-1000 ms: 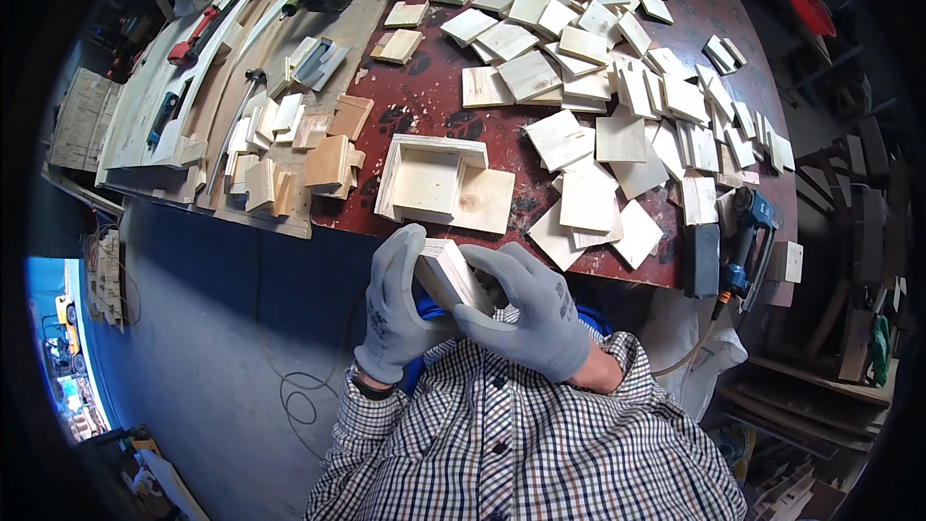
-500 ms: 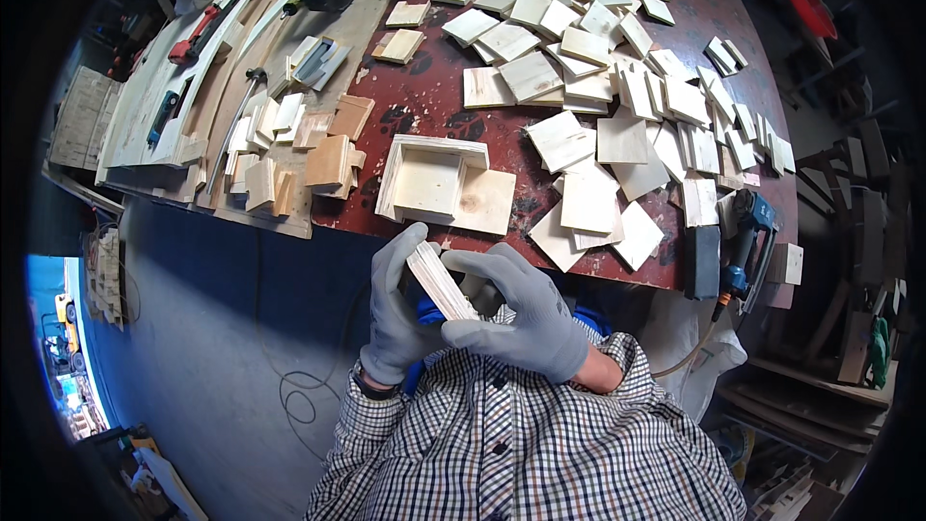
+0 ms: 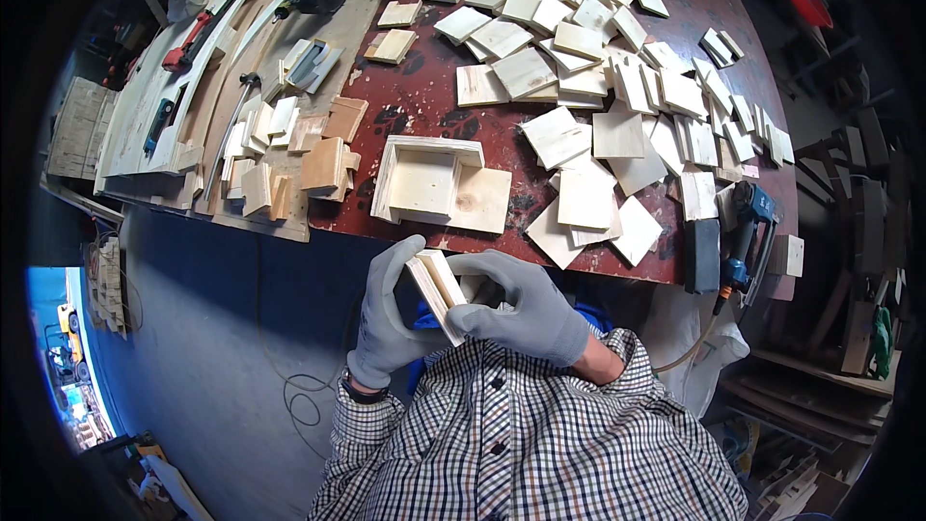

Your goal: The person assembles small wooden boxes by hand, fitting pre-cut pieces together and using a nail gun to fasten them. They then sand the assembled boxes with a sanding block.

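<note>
Head view: closest in, a checked shirt [image 3: 521,444] fills the lower edge, and just above it 2 grey-gloved hands meet in front of the chest. The left hand [image 3: 391,314] curls its fingers around the back of a small stack of thin wooden squares [image 3: 437,291], held on edge and tilted; the right hand [image 3: 526,314] pinches the same stack from the other side, thumb against its near corner. The stack sits clear of the red workbench [image 3: 424,96], just below its near edge. On the bench right beyond the hands lies a shallow open wooden box [image 3: 424,180]. Farther off, to the right, many loose wooden squares [image 3: 598,87] lie scattered, and a blue power tool [image 3: 738,232] rests at the bench's right edge.
</note>
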`<control>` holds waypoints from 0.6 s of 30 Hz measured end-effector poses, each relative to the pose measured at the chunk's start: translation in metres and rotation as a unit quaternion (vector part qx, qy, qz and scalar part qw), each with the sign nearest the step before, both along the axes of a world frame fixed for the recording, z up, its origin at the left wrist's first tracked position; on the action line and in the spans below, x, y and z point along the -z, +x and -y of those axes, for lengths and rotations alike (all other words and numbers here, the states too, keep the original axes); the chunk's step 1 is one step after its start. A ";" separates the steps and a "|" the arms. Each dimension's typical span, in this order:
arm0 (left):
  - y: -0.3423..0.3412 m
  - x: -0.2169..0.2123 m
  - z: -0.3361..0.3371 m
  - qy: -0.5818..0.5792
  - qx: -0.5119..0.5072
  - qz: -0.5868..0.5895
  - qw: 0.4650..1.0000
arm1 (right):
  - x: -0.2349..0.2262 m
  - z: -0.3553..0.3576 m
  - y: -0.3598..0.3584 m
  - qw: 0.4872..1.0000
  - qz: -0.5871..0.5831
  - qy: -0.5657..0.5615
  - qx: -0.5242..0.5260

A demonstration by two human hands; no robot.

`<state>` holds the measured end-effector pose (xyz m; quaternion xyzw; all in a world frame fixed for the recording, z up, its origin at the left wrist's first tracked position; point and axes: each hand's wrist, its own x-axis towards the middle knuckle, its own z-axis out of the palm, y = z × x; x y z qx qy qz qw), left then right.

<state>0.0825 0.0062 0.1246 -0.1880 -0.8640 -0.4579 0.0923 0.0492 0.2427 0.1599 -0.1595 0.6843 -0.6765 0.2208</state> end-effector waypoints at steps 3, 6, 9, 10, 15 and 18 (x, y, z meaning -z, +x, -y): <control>0.000 0.001 -0.001 0.011 0.000 0.006 1.000 | 0.005 -0.003 0.000 1.000 0.002 -0.006 0.012; -0.003 0.001 -0.002 0.039 0.008 0.033 0.999 | 0.004 -0.011 0.001 0.999 0.027 0.007 0.028; -0.005 0.003 -0.006 0.054 0.003 0.042 0.998 | 0.007 -0.015 0.000 0.998 0.006 0.021 0.055; -0.006 0.005 -0.007 0.056 -0.002 0.041 0.998 | 0.009 -0.016 0.000 0.997 0.011 0.029 0.066; -0.011 0.002 -0.013 0.178 -0.139 0.057 0.973 | 0.011 -0.028 -0.001 0.983 0.092 -0.020 0.155; -0.009 0.005 0.007 0.358 -0.175 0.110 0.911 | 0.024 -0.043 -0.007 0.966 0.120 -0.074 0.218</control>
